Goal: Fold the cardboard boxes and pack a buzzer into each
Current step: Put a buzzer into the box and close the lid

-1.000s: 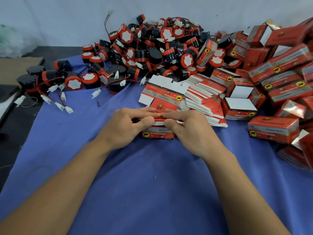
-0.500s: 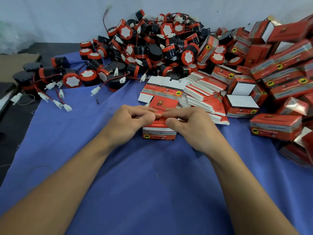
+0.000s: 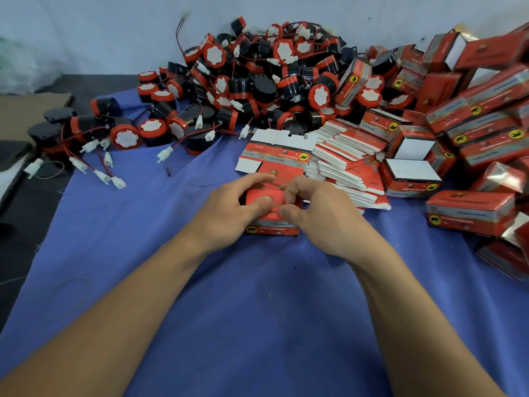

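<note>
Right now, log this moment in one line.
step: folding box | left hand: grips box | right hand: pinches flap | buzzers: piled behind

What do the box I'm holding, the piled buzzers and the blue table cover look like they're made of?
Box: thin printed cardboard, slightly glossy red; the flat blanks show white unprinted sides. Buzzers: probably moulded plastic, black bodies, red rims, smooth sheen. Cover: woven cloth, matte; it wrinkles and has loose threads at its left edge.

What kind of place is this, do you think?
Probably a small hand-packing workbench: a heap of round black-and-red buzzers, a stack of flat red-and-white cardboard box blanks, and piled closed red cardboard boxes, all on blue cloth.
</note>
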The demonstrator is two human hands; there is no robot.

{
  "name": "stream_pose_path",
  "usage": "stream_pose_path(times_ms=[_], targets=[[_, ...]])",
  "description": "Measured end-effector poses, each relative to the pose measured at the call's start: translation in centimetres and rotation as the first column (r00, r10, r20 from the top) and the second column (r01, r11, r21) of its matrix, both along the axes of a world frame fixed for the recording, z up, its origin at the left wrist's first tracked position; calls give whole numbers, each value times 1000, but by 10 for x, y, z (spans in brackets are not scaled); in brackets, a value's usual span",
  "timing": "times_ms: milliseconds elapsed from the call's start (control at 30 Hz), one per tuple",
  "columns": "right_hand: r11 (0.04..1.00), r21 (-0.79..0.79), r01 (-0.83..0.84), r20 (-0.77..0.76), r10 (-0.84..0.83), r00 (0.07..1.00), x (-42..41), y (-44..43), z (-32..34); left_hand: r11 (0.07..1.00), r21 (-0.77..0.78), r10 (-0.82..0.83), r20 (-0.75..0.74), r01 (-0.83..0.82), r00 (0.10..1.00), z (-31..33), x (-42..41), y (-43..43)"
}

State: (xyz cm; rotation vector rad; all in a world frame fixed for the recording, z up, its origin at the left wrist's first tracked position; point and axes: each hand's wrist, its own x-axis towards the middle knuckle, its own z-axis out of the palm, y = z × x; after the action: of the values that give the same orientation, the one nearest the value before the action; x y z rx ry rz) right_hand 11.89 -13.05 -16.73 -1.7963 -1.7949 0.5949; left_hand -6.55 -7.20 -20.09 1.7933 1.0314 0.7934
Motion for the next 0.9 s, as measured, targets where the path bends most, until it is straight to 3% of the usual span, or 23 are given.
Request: stream_pose_path(times_ms=[100,200,267,367,433,467,500,567,600,633,667,700,800,867,900], targets=[[999,-2,-39,23,39,999,-2,-6,0,1000,17,3,8,-3,1000,2,3,1],[996,42,-79,183,70,981,-10,-4,-2,999,33,30,-13,-30,999,1,4,0],[996,50,-78,181,68,981,-14,0,-1,996,48,81,-14,-80,997,-2,3,-1],[995,-34,-94,80,96,992,-7,2,7,978,-52,207,154,-201,966,-3,3,1],[982,-116,-148,-208,122,971,10,2,18,958,-144,277,235,-249,932,-2,3,4],[978,-122,-169,-437,100,894,22,4,25,952,-165,291,241,-256,926,-3,3,6],[984,-110,-142,-666,33,745,38,6,33,951,-169,294,226,-259,929,-3,4,6],[998,-69,-10,-965,-64,256,74,12,48,953,-156,287,187,-260,940,-3,5,7],[999,-40,36,-999,-40,3,93,14,54,953,-158,285,179,-259,942,-3,6,7],[998,-9,57,-985,1,-171,109,16,57,952,-163,288,179,-260,941,-3,6,8],[999,5,49,-975,16,-220,120,17,60,950,-170,293,182,-264,939,-3,6,8],[999,-18,32,-990,-14,-142,123,20,62,946,-176,302,185,-271,935,-3,6,9],[996,-92,18,-912,-92,400,101,35,56,921,-243,357,216,-304,909,-1,6,16],[999,-46,28,-684,-52,727,73,44,53,894,-327,397,265,-305,879,2,4,20],[999,-32,35,-483,-46,874,57,48,51,885,-358,409,286,-299,867,3,3,22]])
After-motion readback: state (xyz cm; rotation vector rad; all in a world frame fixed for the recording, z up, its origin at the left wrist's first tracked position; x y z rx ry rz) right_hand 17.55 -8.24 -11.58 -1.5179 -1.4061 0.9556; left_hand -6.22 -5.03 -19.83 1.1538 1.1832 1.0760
